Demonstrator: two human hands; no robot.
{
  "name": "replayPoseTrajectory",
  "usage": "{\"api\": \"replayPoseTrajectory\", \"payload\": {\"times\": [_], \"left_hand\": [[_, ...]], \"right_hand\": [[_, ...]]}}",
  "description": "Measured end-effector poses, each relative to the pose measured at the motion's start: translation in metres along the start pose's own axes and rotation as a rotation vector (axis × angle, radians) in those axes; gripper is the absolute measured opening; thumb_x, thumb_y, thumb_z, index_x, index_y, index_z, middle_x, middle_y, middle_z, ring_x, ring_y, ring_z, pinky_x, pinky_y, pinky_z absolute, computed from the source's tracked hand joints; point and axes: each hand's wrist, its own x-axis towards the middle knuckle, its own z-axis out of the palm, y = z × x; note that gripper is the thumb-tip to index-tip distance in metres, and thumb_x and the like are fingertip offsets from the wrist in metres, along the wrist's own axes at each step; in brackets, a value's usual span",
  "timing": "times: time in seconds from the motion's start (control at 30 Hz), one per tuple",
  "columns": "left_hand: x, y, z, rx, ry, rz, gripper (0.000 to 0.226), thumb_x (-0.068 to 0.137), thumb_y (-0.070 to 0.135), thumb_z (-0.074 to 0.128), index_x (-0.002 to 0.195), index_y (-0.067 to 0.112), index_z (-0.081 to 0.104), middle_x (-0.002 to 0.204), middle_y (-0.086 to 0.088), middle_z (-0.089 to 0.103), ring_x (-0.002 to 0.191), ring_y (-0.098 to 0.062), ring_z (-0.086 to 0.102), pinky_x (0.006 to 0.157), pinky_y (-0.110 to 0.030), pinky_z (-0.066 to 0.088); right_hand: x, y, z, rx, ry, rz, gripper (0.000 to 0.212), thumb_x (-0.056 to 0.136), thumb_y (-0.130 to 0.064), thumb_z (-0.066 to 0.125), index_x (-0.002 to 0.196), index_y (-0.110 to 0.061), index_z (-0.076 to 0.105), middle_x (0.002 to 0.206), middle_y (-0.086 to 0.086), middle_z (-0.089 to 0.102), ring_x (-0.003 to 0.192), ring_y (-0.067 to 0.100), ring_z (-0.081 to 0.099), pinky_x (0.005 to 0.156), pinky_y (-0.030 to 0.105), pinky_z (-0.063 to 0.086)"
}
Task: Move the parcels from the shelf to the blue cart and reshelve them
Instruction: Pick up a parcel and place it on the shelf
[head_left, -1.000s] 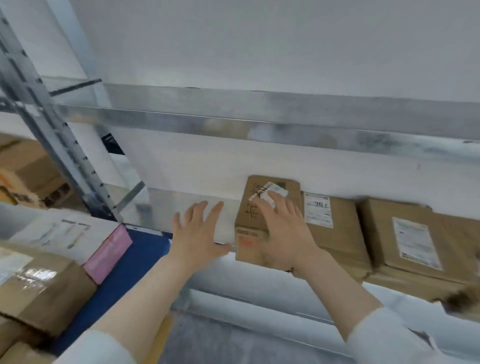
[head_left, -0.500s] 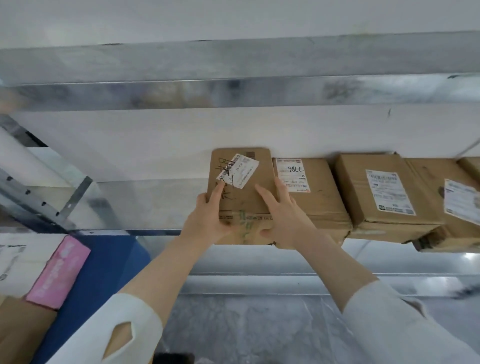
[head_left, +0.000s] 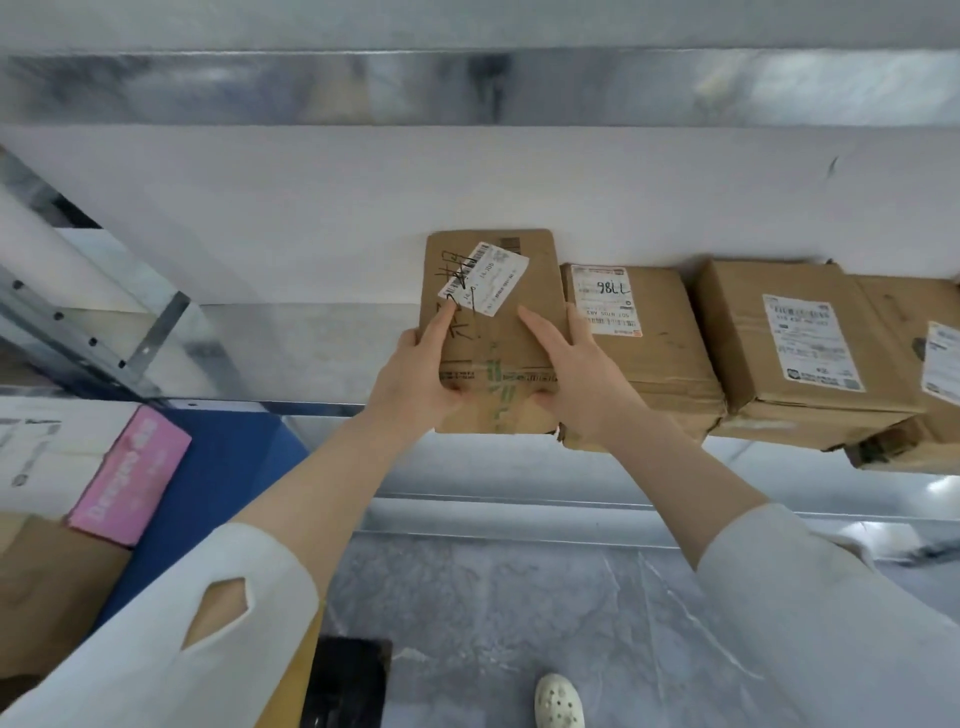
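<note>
Parcel (head_left: 493, 332) gripped by left hand (head_left: 415, 379), right hand (head_left: 576, 379), on shelf (head_left: 311, 353)

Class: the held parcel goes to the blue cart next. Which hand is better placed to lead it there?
Left, probably. The left hand grips the parcel on the left, where the blue cart lies; the right hand holds the side by the neighbouring box.

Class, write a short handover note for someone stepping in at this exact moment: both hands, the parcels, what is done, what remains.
Left hand and right hand both grip the leftmost parcel at its near end, fingers on top.
It lies on the shelf; a neighbouring parcel and others sit to its right.
Blue cart, lower left, already holds boxes.
Left: carry this parcel to the cart, then the rest, then reshelve.
</note>
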Motion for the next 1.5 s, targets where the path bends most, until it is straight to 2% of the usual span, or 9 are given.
{"api": "replayPoseTrajectory", "payload": {"times": [0.2, 0.33, 0.43, 0.53, 0.97, 1.07, 1.17, 1.43, 1.5], "left_hand": [[-0.035, -0.005, -0.039, -0.021, 0.139, -0.062, 0.101, 0.077, 0.031, 0.073, 0.149, 0.045, 0.004, 0.135, -0.002, 0.036, 0.108, -0.024, 0.054, 0.085, -0.028, 0.042], [-0.08, -0.011, -0.079, 0.039, 0.221, -0.145, 0.102, 0.078, 0.034, 0.071, 0.151, 0.04, 0.0, 0.136, -0.007, 0.033, 0.102, -0.028, 0.054, 0.088, -0.031, 0.045], [-0.121, -0.02, -0.104, 0.05, 0.302, -0.26, 0.104, 0.077, 0.032, 0.072, 0.15, 0.042, 0.0, 0.136, -0.007, 0.032, 0.096, -0.032, 0.057, 0.082, -0.038, 0.052], [-0.16, -0.035, -0.127, 0.083, 0.404, -0.393, 0.102, 0.079, 0.026, 0.071, 0.15, 0.043, 0.0, 0.133, -0.009, 0.034, 0.101, -0.036, 0.055, 0.083, -0.044, 0.052], [-0.329, -0.109, -0.217, 0.077, 0.822, -0.815, 0.1, 0.079, 0.018, 0.064, 0.15, 0.043, -0.002, 0.139, -0.012, 0.032, 0.105, -0.034, 0.053, 0.08, -0.036, 0.045], [-0.358, -0.122, -0.223, 0.102, 0.851, -0.904, 0.099, 0.079, 0.017, 0.065, 0.151, 0.039, 0.0, 0.137, -0.011, 0.033, 0.107, -0.034, 0.052, 0.085, -0.042, 0.049], [-0.381, -0.131, -0.228, 0.105, 0.86, -0.981, 0.099, 0.08, 0.017, 0.064, 0.151, 0.037, -0.002, 0.136, -0.011, 0.033, 0.104, -0.033, 0.054, 0.085, -0.041, 0.05], [-0.418, -0.136, -0.226, 0.077, 0.895, -1.171, 0.099, 0.081, 0.022, 0.065, 0.153, 0.033, -0.002, 0.137, -0.014, 0.034, 0.106, -0.031, 0.053, 0.085, -0.034, 0.044], [-0.428, -0.137, -0.226, 0.057, 0.912, -1.197, 0.099, 0.08, 0.023, 0.067, 0.152, 0.035, 0.0, 0.139, -0.012, 0.033, 0.107, -0.029, 0.052, 0.085, -0.032, 0.044]], "right_hand": [[-0.001, -0.043, -0.01, 0.065, 0.073, -0.149, 0.094, 0.079, -0.021, 0.069, 0.143, -0.052, 0.008, 0.157, 0.004, 0.005, 0.106, 0.031, 0.057, 0.084, 0.036, 0.051], [0.004, -0.089, -0.01, 0.115, 0.062, -0.334, 0.093, 0.075, -0.023, 0.076, 0.144, -0.047, 0.019, 0.152, -0.001, 0.017, 0.111, 0.029, 0.054, 0.087, 0.04, 0.051], [0.006, -0.122, 0.001, 0.182, 0.023, -0.505, 0.093, 0.071, -0.021, 0.081, 0.144, -0.043, 0.027, 0.149, 0.001, 0.025, 0.116, 0.025, 0.05, 0.083, 0.024, 0.046], [0.008, -0.164, 0.016, 0.29, -0.08, -0.614, 0.091, 0.07, -0.017, 0.082, 0.141, -0.044, 0.032, 0.148, -0.002, 0.027, 0.122, 0.024, 0.046, 0.096, 0.033, 0.041], [-0.016, -0.4, 0.092, 0.196, -0.307, -1.156, 0.095, 0.066, -0.029, 0.083, 0.139, -0.051, 0.027, 0.147, -0.002, 0.03, 0.124, 0.022, 0.042, 0.086, 0.027, 0.04], [-0.032, -0.435, 0.11, 0.204, -0.402, -1.219, 0.094, 0.068, -0.031, 0.082, 0.138, -0.054, 0.025, 0.149, -0.005, 0.027, 0.123, 0.016, 0.038, 0.098, 0.033, 0.04], [-0.045, -0.46, 0.126, 0.225, -0.466, -1.3, 0.092, 0.07, -0.03, 0.082, 0.14, -0.052, 0.026, 0.144, -0.009, 0.03, 0.112, 0.001, 0.03, 0.09, 0.019, 0.036], [-0.068, -0.496, 0.153, 0.203, -0.608, -1.392, 0.089, 0.072, -0.031, 0.079, 0.138, -0.055, 0.025, 0.153, -0.007, 0.02, 0.131, 0.021, 0.034, 0.101, 0.035, 0.037], [-0.075, -0.505, 0.158, 0.197, -0.597, -1.429, 0.088, 0.071, -0.033, 0.079, 0.139, -0.052, 0.026, 0.152, -0.007, 0.022, 0.128, 0.019, 0.036, 0.095, 0.028, 0.035]]}}
